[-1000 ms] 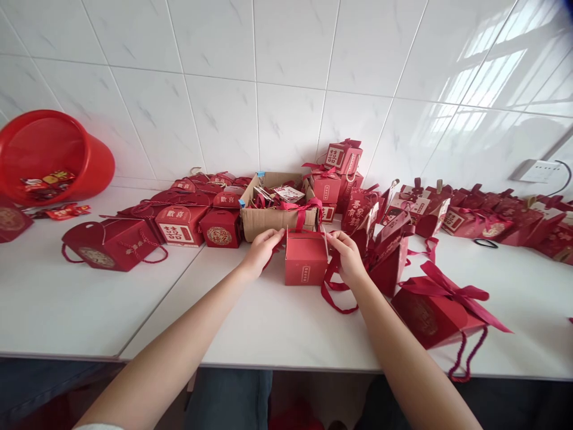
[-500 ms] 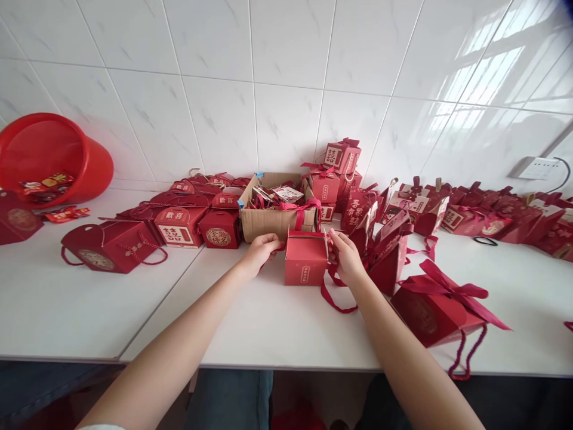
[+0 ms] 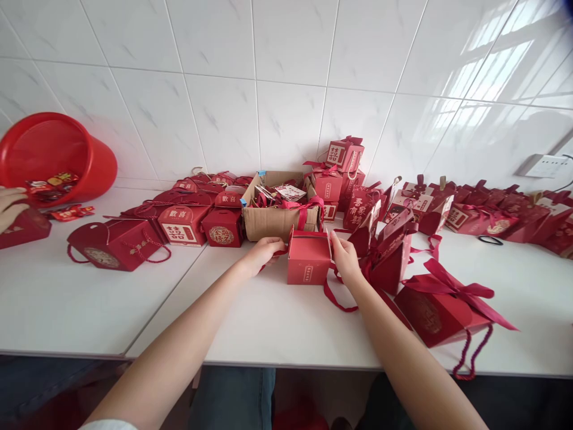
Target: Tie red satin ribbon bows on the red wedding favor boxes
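Note:
A small red gift box [image 3: 308,260] stands upright on the table before me, its white-edged side panels sticking up. To its left, my left hand [image 3: 267,254] is closed in a pinch on a dark red ribbon [image 3: 281,252] that runs to the box. My right hand [image 3: 344,257] grips the box's upper right edge, thumb against the side panel; its other fingers are partly hidden. Below that hand, a loop of red ribbon [image 3: 333,300] hangs onto the table. Just behind the box is an open cardboard carton [image 3: 268,224] holding tags and ribbon.
Finished-looking red boxes [image 3: 184,226] cluster on the left, and more red boxes [image 3: 514,218] line the wall at right. A bow-tied box [image 3: 441,310] sits near the front edge. A tipped red bucket [image 3: 101,161] holds wrapped sweets. Another person's hand [image 3: 11,206] is at far left.
My right fingers have shifted against the box's right edge, and its side panel stands more upright. Another person's hand has come into view at far left. The view has shifted slightly.

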Demonstrator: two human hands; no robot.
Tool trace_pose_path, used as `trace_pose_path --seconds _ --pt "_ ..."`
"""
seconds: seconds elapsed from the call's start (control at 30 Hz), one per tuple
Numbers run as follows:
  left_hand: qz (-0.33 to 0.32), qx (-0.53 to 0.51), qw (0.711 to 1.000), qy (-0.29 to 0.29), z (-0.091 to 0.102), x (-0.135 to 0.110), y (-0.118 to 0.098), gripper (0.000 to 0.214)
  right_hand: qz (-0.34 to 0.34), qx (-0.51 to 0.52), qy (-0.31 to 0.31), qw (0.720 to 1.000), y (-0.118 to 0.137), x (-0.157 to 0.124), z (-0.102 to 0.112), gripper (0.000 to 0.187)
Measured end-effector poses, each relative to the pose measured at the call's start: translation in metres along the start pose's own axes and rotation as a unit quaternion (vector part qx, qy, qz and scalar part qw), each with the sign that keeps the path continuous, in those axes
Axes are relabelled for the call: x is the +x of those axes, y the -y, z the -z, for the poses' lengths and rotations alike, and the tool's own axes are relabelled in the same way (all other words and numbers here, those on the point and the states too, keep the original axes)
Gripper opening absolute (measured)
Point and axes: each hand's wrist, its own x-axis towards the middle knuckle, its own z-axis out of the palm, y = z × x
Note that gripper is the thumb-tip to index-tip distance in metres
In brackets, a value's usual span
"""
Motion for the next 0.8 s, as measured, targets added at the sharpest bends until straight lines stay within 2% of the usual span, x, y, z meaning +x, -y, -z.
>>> trace_pose_path --seconds 0.13,0.57,0.8 --pt "0.010 0.020 1.000 0.005 0.002 0.002 0.001 0.028 0.013 -0.051 -0.005 0.999 -0.001 -0.001 0.000 0.051" --pt "-0.041 0.134 0.990 -0.030 0.011 0.005 0.002 0.023 0.040 -0.167 -0.029 0.985 0.001 -0.001 0.006 0.046" --pt "-0.052 0.219 0.973 -0.049 0.011 0.011 0.017 0.023 0.043 -0.206 -0.013 0.978 0.000 0.000 0.009 0.040"
